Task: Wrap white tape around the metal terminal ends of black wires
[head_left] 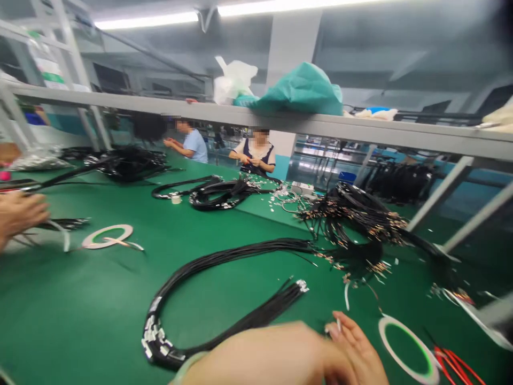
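Observation:
My left hand (264, 353) is a blurred shape at the bottom centre, with a pale sleeve behind it; its fingers do not show. My right hand (356, 347) lies just to its right, fingertips pinched on a small white piece. In front of both hands a long bundle of black wires (224, 256) loops across the green table (80, 310), with white tags at its left bend. A white tape ring (401, 326) lies right of my right hand, beside some red wires (457, 363).
A tangled heap of black wires with metal ends (352, 224) fills the right middle. A co-worker's hand (20, 214) shows at the left edge near another tape ring (106, 236). Two people (256, 152) work at the far side, under a grey shelf rail (360, 131) carrying bags.

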Tool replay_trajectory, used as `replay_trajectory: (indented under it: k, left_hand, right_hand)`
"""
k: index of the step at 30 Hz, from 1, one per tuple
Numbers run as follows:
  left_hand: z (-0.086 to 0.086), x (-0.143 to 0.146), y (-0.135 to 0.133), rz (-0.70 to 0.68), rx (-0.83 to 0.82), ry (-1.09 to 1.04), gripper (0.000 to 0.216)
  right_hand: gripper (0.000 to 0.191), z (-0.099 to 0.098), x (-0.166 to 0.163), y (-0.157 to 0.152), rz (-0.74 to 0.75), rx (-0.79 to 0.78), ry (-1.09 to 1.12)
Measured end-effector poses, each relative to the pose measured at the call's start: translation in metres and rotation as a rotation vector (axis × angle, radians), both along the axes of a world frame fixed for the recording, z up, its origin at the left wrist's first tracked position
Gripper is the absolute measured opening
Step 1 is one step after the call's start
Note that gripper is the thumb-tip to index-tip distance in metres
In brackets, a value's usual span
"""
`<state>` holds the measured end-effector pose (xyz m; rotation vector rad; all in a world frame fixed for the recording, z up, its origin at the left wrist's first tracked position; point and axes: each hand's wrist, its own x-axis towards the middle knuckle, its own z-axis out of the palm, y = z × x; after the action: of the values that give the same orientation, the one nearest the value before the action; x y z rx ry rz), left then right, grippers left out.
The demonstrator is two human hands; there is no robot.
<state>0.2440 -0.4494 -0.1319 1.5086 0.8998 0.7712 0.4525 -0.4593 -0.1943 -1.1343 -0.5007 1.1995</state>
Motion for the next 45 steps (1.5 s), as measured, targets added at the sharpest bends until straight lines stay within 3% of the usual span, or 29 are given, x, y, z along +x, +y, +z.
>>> replay_trajectory:
  k: [2,3,5,7,12,16,19,29,37,45]
  left_hand:
    - [0.011,0.019,0.018,0.002,0.045,0.041,0.019]
    - [0.013,0.028,0.024,0.085,0.160,0.133,0.017]
    - [0.008,0.041,0.032,0.135,0.292,0.287,0.024]
    - [-0.004,0.048,0.032,0.113,0.310,0.334,0.029]
    - [-0.027,0.056,0.027,0.122,0.206,0.221,0.026]
    - [-0.026,0.059,0.027,0.116,0.037,0.120,0.010]
    - [-0.022,0.058,0.028,0.104,-0.067,0.044,0.011]
    - [-0.027,0.057,0.027,0.070,-0.054,-0.041,0.013]
    - [-0.036,0.058,0.032,0.098,-0.074,-0.102,0.021]
    - [-0.020,0.058,0.029,0.094,-0.199,-0.241,0.026]
  right_hand:
    - [0.046,0.012,-0.004,-0.003,0.000,0.066,-0.006]
    - [0.044,0.016,-0.006,-0.004,0.015,0.091,-0.016]
    - [0.040,0.021,-0.009,-0.003,0.000,0.118,-0.021]
    - [0.037,0.021,-0.009,-0.001,-0.003,0.134,-0.026]
    - [0.036,0.017,-0.008,-0.001,0.013,0.166,-0.021]
    - [0.035,0.019,-0.009,-0.001,0.028,0.165,-0.032]
    - [0.035,0.020,-0.010,-0.001,0.030,0.164,-0.049]
    - [0.037,0.014,-0.009,-0.001,0.123,0.166,-0.133]
    - [0.026,0.024,-0.004,-0.007,-0.023,0.092,-0.345]
    - [0.030,0.037,-0.013,-0.016,0.167,0.162,-0.399]
